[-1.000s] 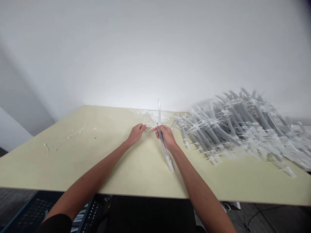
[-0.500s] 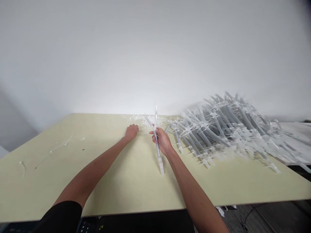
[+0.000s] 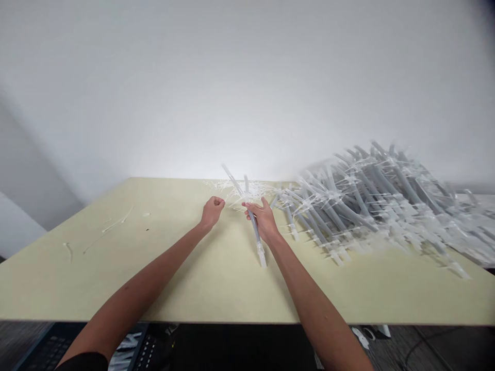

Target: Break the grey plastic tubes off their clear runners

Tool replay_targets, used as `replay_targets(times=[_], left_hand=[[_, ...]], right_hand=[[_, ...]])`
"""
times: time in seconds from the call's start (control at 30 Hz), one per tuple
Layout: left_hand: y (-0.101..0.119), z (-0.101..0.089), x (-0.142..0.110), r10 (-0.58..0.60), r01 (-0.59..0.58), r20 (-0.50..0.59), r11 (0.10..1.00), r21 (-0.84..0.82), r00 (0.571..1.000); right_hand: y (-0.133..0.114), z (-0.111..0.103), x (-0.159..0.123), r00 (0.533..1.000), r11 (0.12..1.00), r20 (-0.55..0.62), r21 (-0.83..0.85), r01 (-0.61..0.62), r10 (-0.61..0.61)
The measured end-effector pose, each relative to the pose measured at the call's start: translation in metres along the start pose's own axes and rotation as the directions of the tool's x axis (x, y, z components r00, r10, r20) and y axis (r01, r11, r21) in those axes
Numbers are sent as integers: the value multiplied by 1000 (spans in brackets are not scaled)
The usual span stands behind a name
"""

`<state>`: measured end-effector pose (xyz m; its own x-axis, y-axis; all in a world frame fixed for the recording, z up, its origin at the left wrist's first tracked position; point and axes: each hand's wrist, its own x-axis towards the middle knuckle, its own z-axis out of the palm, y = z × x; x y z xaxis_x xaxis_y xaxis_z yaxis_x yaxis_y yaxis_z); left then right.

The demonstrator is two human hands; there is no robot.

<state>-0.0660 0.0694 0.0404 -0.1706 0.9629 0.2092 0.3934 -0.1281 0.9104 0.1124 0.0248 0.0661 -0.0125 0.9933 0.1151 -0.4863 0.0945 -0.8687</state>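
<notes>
My right hand (image 3: 263, 219) is closed around a clear plastic tube assembly (image 3: 256, 237) that forks into two upper tubes. Its lower end, with a whitish connector, points toward me. To its left, my left hand (image 3: 212, 211) is closed in a pinch above the table. Whatever the fingers hold, if anything, is too small to make out. Behind both hands lies a heap of thin white cable ties (image 3: 257, 189), partly covered by the tube assembly.
A large pile of similar tube assemblies (image 3: 348, 201) covers the table's right side. Loose cable ties (image 3: 116, 222) lie on the left of the pale yellow table (image 3: 174, 293). A white wall (image 3: 240, 87) stands behind. Below the front edge is a dark crate (image 3: 58, 342).
My left hand has lifted off the tabletop near the cable ties, fingers now pinched. The forked tube assembly has turned in my right hand, its upper tubes leaning farther left. The view has shifted slightly.
</notes>
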Motion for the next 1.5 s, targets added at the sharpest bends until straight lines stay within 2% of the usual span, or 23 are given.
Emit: replay_targets(times=[0.17,0.37,0.47,0.57,0.8,1.0,1.1,1.2,1.3,1.4,1.5], left_hand=[[9,-4,-29,-36,44,47,983,-178,998],[15,-3,-42,-81,198,270,877,-438,959],[19,-3,-45,-44,250,366,805,-538,930],[23,-4,-47,-19,280,420,773,-569,907],[24,-7,-49,-39,305,448,785,-539,893],[19,1,-50,-61,252,313,747,-616,948],[17,3,-51,-83,281,332,740,-612,940],[15,5,-52,-112,294,318,733,-613,941],[14,5,-53,-117,313,339,725,-613,934],[15,5,-54,-124,355,377,683,-639,918],[18,2,-54,-123,411,425,589,-696,897]], right_hand=[[1,2,1,997,997,-8,5,-72,72],[-2,4,-1,994,991,-59,99,-86,92],[-1,3,0,991,988,23,76,-131,129],[0,1,0,977,982,113,36,-183,178],[2,0,-1,971,980,139,-53,-190,195],[2,2,-1,983,977,145,-198,-80,110],[3,2,-2,979,971,172,-229,-67,108],[5,2,-2,979,956,138,-273,-106,148],[6,4,-3,982,955,126,-279,-100,139],[5,5,-3,983,971,137,-223,-89,122],[3,6,-3,982,979,130,-165,-117,139]])
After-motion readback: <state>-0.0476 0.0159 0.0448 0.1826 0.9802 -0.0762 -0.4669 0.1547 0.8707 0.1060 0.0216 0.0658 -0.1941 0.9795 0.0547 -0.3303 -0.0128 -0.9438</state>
